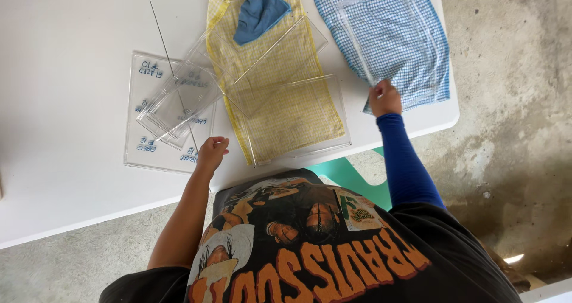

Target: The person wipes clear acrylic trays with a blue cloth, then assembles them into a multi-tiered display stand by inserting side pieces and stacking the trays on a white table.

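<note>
Right hand (385,98) gripping blue cloth's (393,35) near corner, pinning it flat; left hand (211,153) resting loosely curled, holding nothing, beside clear sheets (173,106) on surface (65,100).

Counting 3 cloths: 1 yellow checked cloth (280,94), 1 blue checked cloth (405,35), 1 plain blue rag (257,8). Roughly 5 clear plastic sheets (179,97). 1 white table (65,100).
</note>
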